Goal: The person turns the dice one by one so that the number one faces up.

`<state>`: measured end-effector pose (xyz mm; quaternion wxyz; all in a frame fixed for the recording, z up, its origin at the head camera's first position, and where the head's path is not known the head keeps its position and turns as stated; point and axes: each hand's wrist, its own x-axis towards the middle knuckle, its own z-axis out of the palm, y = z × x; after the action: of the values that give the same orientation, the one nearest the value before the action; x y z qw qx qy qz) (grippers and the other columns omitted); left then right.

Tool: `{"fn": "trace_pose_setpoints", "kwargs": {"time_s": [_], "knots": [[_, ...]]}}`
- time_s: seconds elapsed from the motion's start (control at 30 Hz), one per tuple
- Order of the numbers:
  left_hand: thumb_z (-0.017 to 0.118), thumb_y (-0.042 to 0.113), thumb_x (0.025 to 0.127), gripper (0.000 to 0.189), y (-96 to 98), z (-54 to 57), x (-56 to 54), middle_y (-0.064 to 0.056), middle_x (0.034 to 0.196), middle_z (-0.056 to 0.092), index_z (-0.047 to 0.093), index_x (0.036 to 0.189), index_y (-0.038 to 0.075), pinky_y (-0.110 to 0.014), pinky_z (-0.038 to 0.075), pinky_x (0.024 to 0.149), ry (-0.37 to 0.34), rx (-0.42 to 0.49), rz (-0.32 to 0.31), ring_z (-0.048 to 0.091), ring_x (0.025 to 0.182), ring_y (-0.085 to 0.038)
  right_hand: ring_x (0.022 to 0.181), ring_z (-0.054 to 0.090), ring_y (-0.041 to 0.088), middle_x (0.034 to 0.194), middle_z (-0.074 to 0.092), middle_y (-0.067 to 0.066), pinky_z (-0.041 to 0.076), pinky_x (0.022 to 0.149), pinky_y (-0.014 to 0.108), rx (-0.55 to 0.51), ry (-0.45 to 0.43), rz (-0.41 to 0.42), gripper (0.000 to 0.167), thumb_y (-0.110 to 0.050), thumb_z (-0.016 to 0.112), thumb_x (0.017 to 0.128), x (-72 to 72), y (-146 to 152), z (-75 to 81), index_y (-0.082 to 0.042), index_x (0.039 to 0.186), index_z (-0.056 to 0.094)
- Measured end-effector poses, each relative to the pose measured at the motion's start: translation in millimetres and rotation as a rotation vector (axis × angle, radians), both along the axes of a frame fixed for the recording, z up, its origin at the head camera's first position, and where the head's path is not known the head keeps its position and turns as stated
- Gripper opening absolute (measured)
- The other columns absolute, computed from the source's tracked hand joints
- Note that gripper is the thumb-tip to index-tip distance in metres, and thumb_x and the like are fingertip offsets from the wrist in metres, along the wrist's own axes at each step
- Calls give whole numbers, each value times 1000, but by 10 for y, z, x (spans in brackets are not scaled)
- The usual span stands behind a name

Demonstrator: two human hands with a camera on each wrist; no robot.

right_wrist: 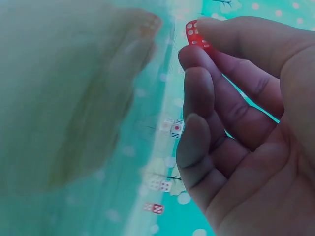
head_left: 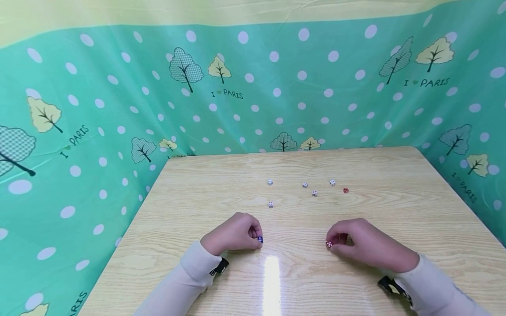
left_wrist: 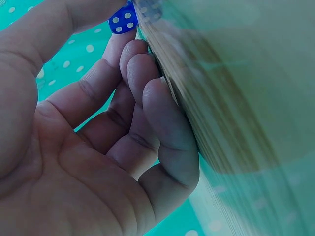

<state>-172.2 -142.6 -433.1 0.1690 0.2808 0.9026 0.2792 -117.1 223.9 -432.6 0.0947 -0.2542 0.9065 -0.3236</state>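
Observation:
Between thumb and forefinger my left hand (head_left: 239,233) pinches a blue die (head_left: 260,239) with white pips, low over the wooden table. The left wrist view shows the blue die (left_wrist: 123,19) at the fingertips, its four-pip face visible. My right hand (head_left: 357,241) pinches a red die (head_left: 329,244) the same way, some distance to the right. In the right wrist view the red die (right_wrist: 196,34) sits between thumb and forefinger, the other fingers curled beneath. Whether either die touches the tabletop I cannot tell.
Farther back on the table (head_left: 213,175) lie several white dice, among them a left one (head_left: 270,182), a nearer one (head_left: 270,204) and a right one (head_left: 332,182). Another red die (head_left: 345,190) lies beside them. A green dotted cloth (head_left: 253,87) hangs around the table's back and sides.

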Motion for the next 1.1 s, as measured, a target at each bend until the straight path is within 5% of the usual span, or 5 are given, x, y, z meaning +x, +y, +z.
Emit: {"fn": "trace_pose_setpoints", "kwargs": {"time_s": [0.17, 0.5, 0.9, 1.1], "knots": [[83, 13, 79, 17, -4, 0, 6, 11, 72, 65, 69, 76, 23, -22, 50, 66, -1, 1, 0, 57, 68, -3, 82, 62, 5, 92, 70, -13, 54, 71, 23, -55, -89, -1, 13, -24, 79, 92, -39, 77, -40, -31, 100, 74], [82, 16, 79, 13, -14, -5, 9, 12, 72, 65, 70, 77, 23, -21, 50, 66, -12, -7, 8, 57, 68, -1, 85, 62, 5, 96, 72, -12, 54, 74, 23, -60, -127, 17, 12, -22, 77, 94, -84, 131, -79, -30, 103, 74], [81, 16, 79, 12, -9, 8, 9, 11, 73, 65, 71, 78, 22, -21, 51, 66, -14, -11, 9, 57, 67, -2, 79, 62, 5, 89, 69, -12, 54, 69, 23, -64, -83, 25, 14, -23, 80, 91, -83, 116, -92, -27, 103, 74], [80, 15, 79, 12, -12, 2, 15, 12, 72, 65, 71, 78, 22, -21, 50, 66, -15, -12, 11, 56, 67, -2, 67, 56, 0, 74, 61, -17, 50, 64, 22, 52, 30, -59, 14, -35, 81, 89, -11, 3, -57, -26, 93, 71]]}}
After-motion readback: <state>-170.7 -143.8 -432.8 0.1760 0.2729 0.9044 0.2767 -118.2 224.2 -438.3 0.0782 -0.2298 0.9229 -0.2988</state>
